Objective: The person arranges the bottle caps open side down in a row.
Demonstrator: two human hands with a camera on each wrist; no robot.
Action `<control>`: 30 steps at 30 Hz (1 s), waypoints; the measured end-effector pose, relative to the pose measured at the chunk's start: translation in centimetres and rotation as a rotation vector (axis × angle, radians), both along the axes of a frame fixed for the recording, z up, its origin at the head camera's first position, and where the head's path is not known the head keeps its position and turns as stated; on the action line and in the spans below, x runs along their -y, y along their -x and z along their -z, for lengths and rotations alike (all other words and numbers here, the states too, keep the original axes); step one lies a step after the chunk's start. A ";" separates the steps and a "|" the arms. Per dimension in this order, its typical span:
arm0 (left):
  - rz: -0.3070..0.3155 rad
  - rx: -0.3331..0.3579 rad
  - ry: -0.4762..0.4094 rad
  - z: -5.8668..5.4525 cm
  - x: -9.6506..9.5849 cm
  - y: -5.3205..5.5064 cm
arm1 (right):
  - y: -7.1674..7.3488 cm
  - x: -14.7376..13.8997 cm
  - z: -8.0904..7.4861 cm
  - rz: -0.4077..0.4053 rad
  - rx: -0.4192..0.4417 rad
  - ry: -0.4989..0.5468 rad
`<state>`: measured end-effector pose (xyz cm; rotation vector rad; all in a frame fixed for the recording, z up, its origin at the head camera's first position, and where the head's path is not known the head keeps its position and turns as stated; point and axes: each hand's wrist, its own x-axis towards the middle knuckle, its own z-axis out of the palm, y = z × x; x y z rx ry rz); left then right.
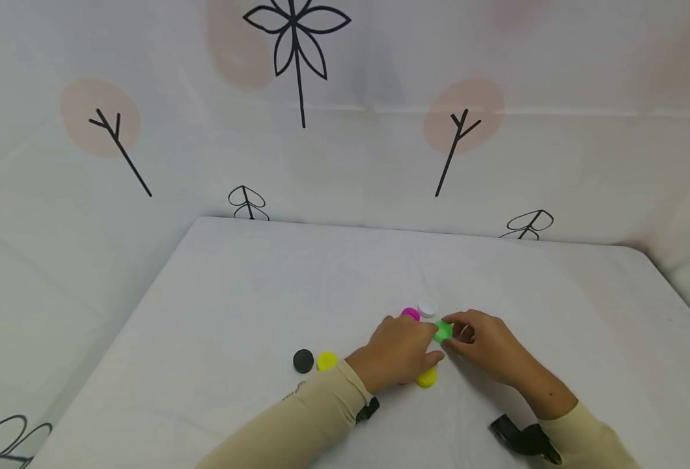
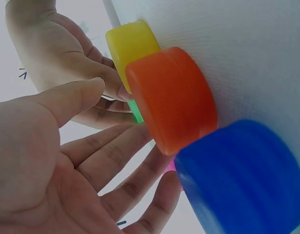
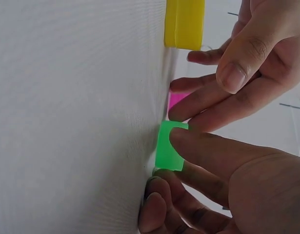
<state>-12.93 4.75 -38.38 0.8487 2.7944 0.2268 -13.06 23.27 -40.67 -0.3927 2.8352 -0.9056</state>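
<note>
A green bottle cap lies on the white table, and my right hand pinches it between thumb and fingers. My left hand reaches over from the other side with its fingers spread and fairly straight. Its index fingertip is at the green cap's edge; whether it touches cannot be told. Just beyond that hand are a pink cap and a white cap. A yellow cap sits below its thumb. The left wrist view shows an orange cap and a blue cap, mostly hidden by the left hand from above.
To the left stand a black cap and another yellow cap, side by side near the left forearm. White cloth covers the table, and a printed fabric wall rises behind its far edge.
</note>
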 end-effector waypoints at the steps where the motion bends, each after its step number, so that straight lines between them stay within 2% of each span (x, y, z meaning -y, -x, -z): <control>1: 0.004 0.001 -0.002 0.0 0.0 0.0 | 0.0 0.0 0.0 0.000 -0.003 0.000; 9: 0.006 -0.009 -0.012 0.0 0.0 -0.1 | -0.1 0.1 -0.1 -0.004 -0.005 0.007; 14: -0.013 -0.029 -0.034 0.0 0.2 -0.2 | -0.1 0.1 -0.2 -0.005 -0.039 0.008; 22: -0.045 -0.119 -0.204 -0.1 0.8 0.0 | -0.6 0.1 -1.4 -0.020 -0.126 0.031; 30: -0.050 -0.174 -0.368 -0.3 1.6 -0.2 | -1.2 0.5 -2.9 -0.017 -0.135 0.036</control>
